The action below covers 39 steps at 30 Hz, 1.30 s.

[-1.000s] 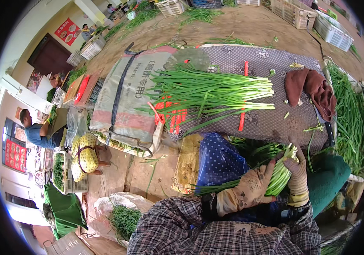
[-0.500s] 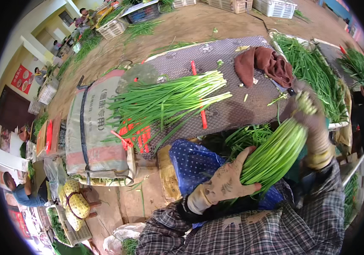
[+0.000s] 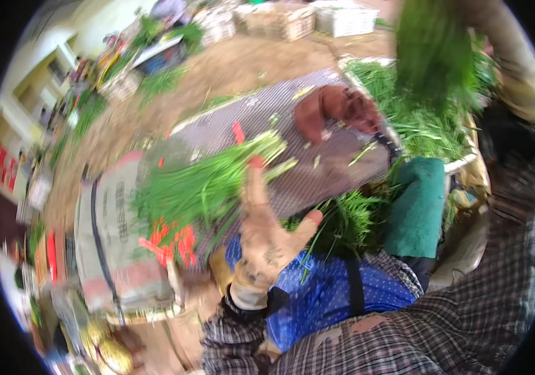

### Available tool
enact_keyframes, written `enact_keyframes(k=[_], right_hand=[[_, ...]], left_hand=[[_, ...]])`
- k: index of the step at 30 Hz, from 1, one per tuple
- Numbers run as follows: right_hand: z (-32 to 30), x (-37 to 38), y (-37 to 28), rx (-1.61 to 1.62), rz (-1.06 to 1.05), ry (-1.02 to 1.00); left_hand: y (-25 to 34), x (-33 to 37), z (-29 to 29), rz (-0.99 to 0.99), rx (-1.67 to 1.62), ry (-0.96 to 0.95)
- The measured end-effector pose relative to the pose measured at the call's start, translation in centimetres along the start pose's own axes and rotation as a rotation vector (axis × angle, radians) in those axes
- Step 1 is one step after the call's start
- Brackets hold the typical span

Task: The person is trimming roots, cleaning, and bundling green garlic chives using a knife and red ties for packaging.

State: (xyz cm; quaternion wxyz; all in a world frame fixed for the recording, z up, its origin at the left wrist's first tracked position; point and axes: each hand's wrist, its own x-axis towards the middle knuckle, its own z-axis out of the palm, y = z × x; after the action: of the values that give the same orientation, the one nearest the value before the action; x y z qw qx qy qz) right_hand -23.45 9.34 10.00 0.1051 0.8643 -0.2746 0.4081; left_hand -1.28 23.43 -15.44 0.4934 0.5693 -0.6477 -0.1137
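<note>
Right grip point(image 3: 489, 20) holds one bundle point(image 3: 433, 59), left grip point(image 3: 266, 244) near one bunch point(image 3: 201, 184).

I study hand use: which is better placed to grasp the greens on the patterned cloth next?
Probably the left hand: empty, open, near those greens. The right hand holds a raised bunch.

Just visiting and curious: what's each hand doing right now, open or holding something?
Left hand: open, fingers spread, holding nothing.
Right hand: holding up a bunch of greens, fingertips out of view.
</note>
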Motion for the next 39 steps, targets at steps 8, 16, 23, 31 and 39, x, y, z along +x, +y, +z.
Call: enact_keyframes(k=[8,16,23,31,39], right_hand=[[16.2,3.9,-4.1,0.3,-0.219,0.229],[40.6,-11.8,-1.6,1.173,0.623,0.173],[41.9,-13.8,-5.0,1.937,1.537,0.287],[34.4,-12.9,1.9,1.262,0.823,-0.61],[21.4,-16.6,2.8,0.116,0.426,-0.87]], left_hand=[[0.4,15.2,-2.7,0.72,0.695,0.811],[-12.4,9.1,-2.3,0.15,1.125,-0.039],[-15.6,7.3,-2.8,-0.114,1.005,-0.393],[-16.8,9.7,-2.9,-0.304,0.599,-0.509],[-18.5,10.6,-3.1,-0.31,0.639,-0.589]])
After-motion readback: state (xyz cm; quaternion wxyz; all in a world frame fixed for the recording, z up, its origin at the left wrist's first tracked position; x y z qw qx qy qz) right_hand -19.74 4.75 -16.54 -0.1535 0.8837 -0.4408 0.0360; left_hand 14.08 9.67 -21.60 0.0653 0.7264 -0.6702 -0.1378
